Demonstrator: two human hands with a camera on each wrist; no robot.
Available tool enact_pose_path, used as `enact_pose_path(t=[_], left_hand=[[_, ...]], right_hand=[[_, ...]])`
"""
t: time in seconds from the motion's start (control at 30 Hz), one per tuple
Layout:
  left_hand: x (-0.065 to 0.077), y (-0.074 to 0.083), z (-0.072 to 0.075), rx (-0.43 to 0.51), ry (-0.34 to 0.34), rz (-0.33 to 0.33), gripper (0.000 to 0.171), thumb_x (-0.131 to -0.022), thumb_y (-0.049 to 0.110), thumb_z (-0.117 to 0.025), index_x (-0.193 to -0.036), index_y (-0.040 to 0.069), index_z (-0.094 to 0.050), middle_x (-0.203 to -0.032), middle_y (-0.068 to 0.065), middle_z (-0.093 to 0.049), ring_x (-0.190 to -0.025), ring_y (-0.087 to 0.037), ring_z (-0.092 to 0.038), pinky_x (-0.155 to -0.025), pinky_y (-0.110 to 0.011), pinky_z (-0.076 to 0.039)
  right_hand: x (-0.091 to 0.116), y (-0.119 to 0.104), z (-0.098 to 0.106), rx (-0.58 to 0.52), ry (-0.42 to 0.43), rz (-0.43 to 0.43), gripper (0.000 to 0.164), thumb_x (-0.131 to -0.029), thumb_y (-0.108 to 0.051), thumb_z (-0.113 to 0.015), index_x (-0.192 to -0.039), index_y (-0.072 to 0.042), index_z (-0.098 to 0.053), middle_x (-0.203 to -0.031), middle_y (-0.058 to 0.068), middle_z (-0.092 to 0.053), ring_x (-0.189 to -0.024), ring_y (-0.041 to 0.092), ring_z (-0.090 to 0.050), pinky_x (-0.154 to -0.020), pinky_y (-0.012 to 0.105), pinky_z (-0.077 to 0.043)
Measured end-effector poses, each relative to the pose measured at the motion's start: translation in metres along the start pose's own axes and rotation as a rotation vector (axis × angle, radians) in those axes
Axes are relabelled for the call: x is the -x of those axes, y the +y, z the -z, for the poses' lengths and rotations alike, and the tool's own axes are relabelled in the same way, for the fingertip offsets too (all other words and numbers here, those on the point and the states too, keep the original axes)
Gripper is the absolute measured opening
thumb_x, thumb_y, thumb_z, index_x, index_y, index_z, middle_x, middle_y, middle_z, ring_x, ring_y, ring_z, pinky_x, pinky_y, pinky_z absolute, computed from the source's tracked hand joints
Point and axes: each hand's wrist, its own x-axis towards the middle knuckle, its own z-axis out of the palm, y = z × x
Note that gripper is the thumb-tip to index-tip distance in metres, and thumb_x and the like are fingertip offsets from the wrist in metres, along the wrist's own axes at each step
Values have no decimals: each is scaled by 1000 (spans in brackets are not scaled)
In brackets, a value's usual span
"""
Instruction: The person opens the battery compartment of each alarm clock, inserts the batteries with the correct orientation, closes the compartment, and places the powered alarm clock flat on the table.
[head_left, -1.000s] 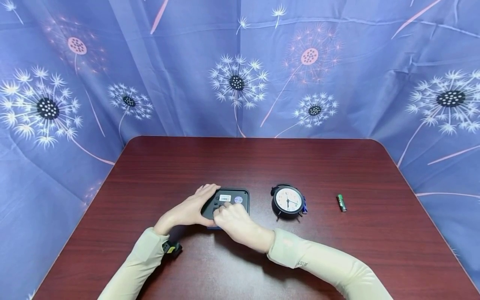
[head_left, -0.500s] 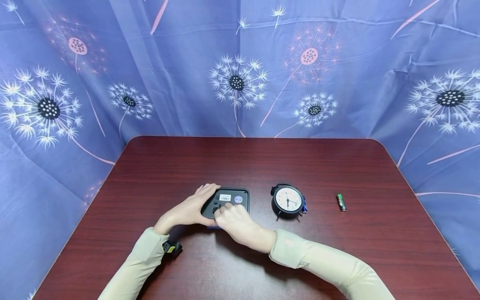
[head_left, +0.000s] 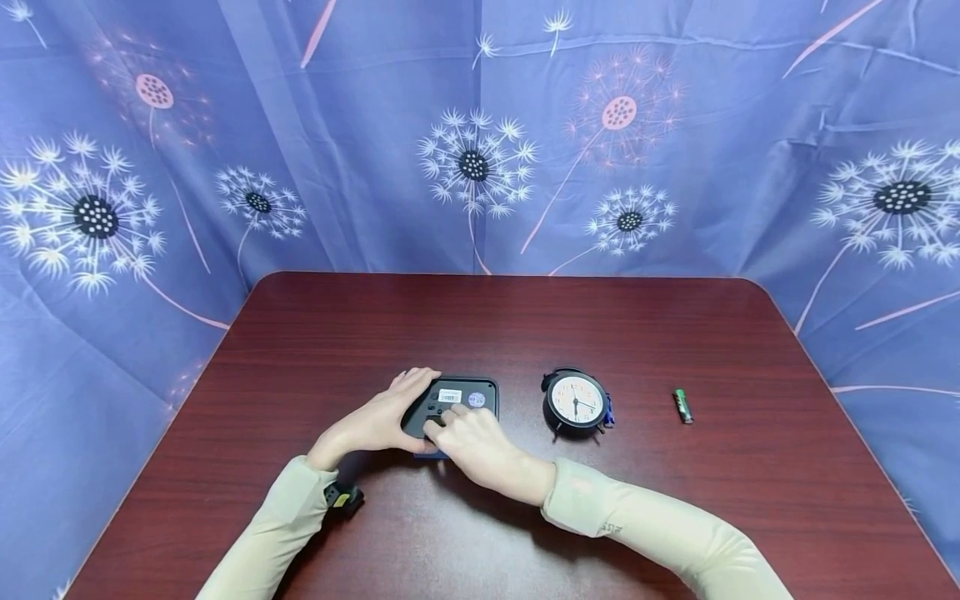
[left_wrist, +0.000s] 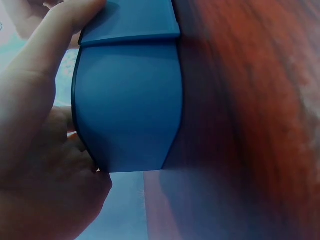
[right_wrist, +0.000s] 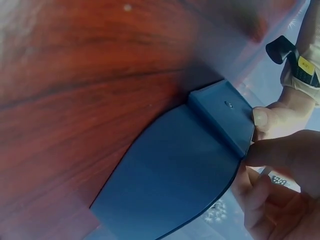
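Observation:
A blue, square-sided clock-like device (head_left: pixel 483 387) lies with its black back up, showing a barcode label, a round sticker and small knobs. My left hand (head_left: pixel 382 421) grips its left side, thumb at the near edge and fingers at the far edge. In the left wrist view the blue side of the device (left_wrist: pixel 127 105) shows beside the left thumb. Over the near part of the back is my right hand (head_left: pixel 480 446), fingers curled and thumb stretched toward the left. What lies under these fingertips is hidden. The right wrist view shows the right thumb (right_wrist: pixel 280 152) at the device's edge.
Right of the hands stands a black round alarm clock (head_left: pixel 576 403) with a white dial. A blue object (head_left: pixel 610 412) lies partly hidden against its right side. Farther right lies a green battery (head_left: pixel 683 406). Patterned blue cloth (head_left: pixel 375 125) hangs behind the dark red table (head_left: pixel 495 325).
My right hand has shifted slightly to the right, and its thumb now shows more, stretched toward the left. My left hand and the device stay in place.

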Motion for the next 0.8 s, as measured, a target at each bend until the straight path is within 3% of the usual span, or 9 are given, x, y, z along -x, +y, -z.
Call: enact_pose_path(t=[0.33, 0.67, 0.8], left_hand=[[0, 0, 1, 5, -20, 15, 101, -69, 42, -83, -148, 4, -33, -152, -15, -37, -144, -42, -23, -116, -58, -18], [2, 1, 1, 19, -28, 18, 102, -70, 41, -83, -149, 3, -31, -154, -16, -34, -145, -41, -21, -117, -58, -16], [2, 0, 1, 26, -26, 22, 103, -70, 41, -83, -149, 2, -31, -154, -18, -34, -145, -42, -21, -116, -59, -16]], right_hand=[[0, 2, -3, -14, 35, -35, 18, -71, -18, -77, -85, -21, -65, -76, -3, -65, -69, 14, -60, -47, 25, -45], [0, 2, -4, -28, 39, -44, 15, -76, -21, -73, -88, -19, -64, -77, -3, -65, -70, 13, -61, -47, 26, -46], [1, 2, -5, -41, 51, -59, 22, -74, -23, -74, -90, -18, -60, -78, -3, -65, -72, 14, -62, -44, 26, -44]])
